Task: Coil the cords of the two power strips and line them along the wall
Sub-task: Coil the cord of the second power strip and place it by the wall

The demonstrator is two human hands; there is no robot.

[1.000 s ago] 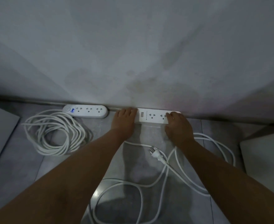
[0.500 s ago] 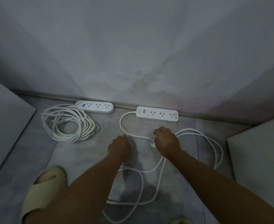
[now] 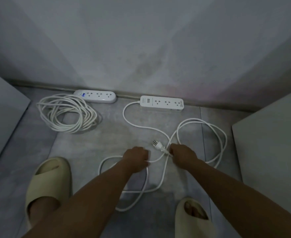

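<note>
Two white power strips lie against the wall. The rounded left strip (image 3: pixel 96 96) has its cord (image 3: pixel 67 114) coiled beside it on the floor. The rectangular right strip (image 3: pixel 162 102) has a loose cord (image 3: pixel 208 133) sprawled in wide loops over the floor. My left hand (image 3: pixel 135 156) is closed on a stretch of that cord. My right hand (image 3: pixel 181 152) grips the cord just behind its plug (image 3: pixel 157 145), whose prongs point up and left.
The grey tiled floor (image 3: pixel 110 134) meets the wall at a baseboard (image 3: pixel 127 96). Pale panels stand at the left (image 3: pixel 2 107) and right (image 3: pixel 270 138). My feet in beige slippers, left (image 3: pixel 47 182) and right (image 3: pixel 192 219), flank the cord loops.
My hands left the right strip at the wall and drew back. They have closed on its loose cord near the plug. The view pulled back, showing my slippers.
</note>
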